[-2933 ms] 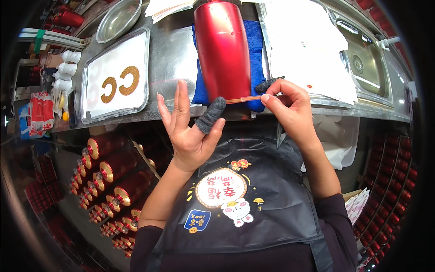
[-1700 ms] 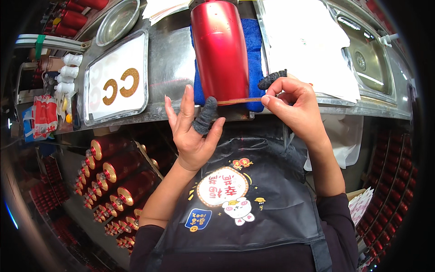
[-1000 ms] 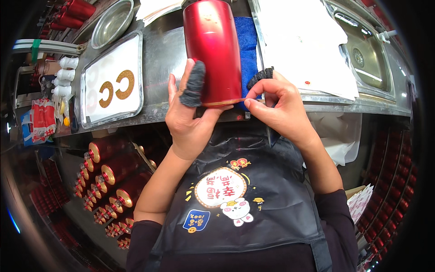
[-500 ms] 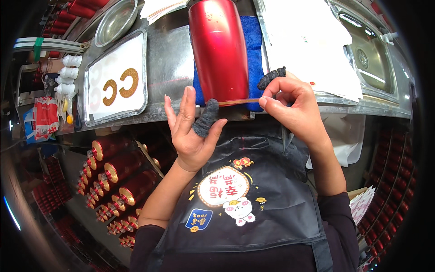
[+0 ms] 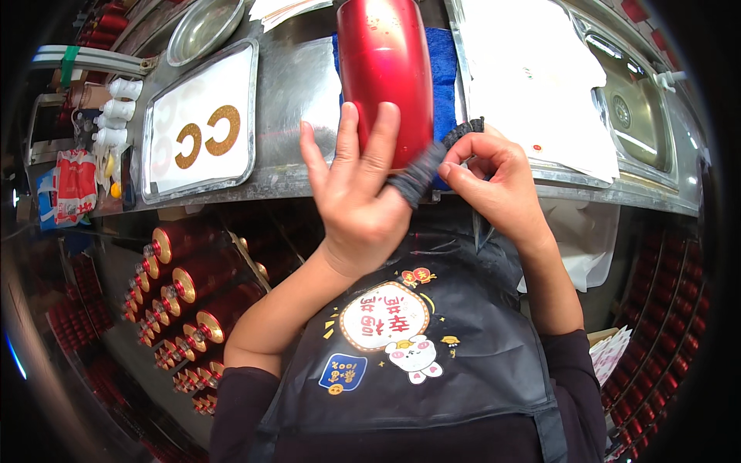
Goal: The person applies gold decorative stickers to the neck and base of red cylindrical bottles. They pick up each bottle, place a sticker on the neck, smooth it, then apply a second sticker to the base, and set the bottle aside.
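A glossy red metallic bottle-shaped vessel (image 5: 386, 69) is laid on its side on a plush royal-blue cloth (image 5: 442, 92), its near end turned toward the wearer and its far end cut off by the upper edge of the view. At its near rim a thin orange-brown band (image 5: 397, 170) is partly shown; the rest is covered by the left hand (image 5: 359, 204). That hand is spread, its fingers apart and raised in front of the vessel, and its forefinger, sheathed in a dark grey knitted finger cover (image 5: 417, 176), is slanted across the vessel's near right corner. Whether the surface is pressed cannot be told. Just right of that corner, thumb and forefinger of the right hand (image 5: 498, 174) are brought together; what is pinched between them, if anything, is hidden.

For good work here, the band would best be kept taut and level with the rim, and the covered finger drawn along it with light, even pressure so that no wrinkle is trapped. The vessel should be kept from rolling on the cloth.

Left of the vessel, gold C-shaped pieces (image 5: 224, 130) are laid out on a rectangular metal tray (image 5: 252, 100); to its right, white sheets (image 5: 532, 92) are spread.
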`<state>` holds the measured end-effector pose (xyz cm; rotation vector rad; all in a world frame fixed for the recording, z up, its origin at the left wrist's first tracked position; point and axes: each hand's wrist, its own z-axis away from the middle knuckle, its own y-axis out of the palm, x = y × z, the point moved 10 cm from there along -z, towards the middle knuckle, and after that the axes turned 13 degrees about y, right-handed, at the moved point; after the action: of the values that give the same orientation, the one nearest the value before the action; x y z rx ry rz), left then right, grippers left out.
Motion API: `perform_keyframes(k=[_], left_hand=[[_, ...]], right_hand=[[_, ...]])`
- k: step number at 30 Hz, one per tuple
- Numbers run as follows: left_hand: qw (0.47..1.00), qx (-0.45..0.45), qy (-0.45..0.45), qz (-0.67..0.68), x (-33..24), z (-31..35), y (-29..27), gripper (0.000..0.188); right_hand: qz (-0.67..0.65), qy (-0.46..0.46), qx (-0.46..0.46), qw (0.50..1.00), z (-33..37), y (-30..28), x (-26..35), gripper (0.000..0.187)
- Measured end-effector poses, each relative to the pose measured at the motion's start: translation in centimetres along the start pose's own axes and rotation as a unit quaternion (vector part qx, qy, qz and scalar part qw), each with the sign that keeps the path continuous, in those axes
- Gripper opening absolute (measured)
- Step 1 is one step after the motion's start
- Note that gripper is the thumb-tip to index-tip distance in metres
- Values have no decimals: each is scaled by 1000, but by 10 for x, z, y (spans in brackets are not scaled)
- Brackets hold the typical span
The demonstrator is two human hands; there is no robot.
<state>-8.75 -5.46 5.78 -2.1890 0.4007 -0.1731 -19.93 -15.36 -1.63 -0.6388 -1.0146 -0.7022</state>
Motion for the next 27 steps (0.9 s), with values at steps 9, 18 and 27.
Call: perform_keyframes(k=[9, 18, 27], left_hand=[[955, -74, -196, 211, 46, 57, -1, 52], [984, -30, -111, 133, 27, 65, -5, 37], [989, -18, -84, 118, 24, 57, -7, 34]], right_hand=[[-39, 49, 46, 997, 2, 5, -2, 11], [-99, 34, 47, 993, 18, -7, 14, 10], [-125, 21, 33, 991, 13, -6, 10, 11]])
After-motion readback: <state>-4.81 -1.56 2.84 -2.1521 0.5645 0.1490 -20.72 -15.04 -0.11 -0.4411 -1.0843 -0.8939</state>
